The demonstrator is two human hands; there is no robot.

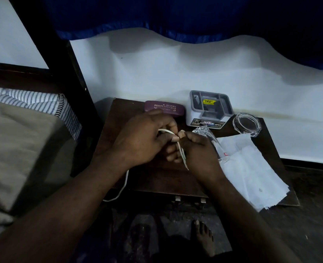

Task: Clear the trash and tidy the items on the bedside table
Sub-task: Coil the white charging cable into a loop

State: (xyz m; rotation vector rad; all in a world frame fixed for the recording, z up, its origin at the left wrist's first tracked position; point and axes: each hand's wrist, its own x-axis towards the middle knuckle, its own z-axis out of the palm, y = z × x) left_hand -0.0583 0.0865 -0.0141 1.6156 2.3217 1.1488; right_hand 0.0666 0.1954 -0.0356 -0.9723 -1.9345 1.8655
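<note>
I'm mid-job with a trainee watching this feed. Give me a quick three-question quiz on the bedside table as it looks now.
1. True or false: the left hand and the right hand both hold the white cable.
2. What stands directly to the right of the purple spectacle case? A. a grey and white desk organiser B. a mug C. a lamp
3. Fill in: the clear glass ashtray sits at the bedside table's back ___ corner.

Key: 1 true; 2 A; 3 right.
</note>
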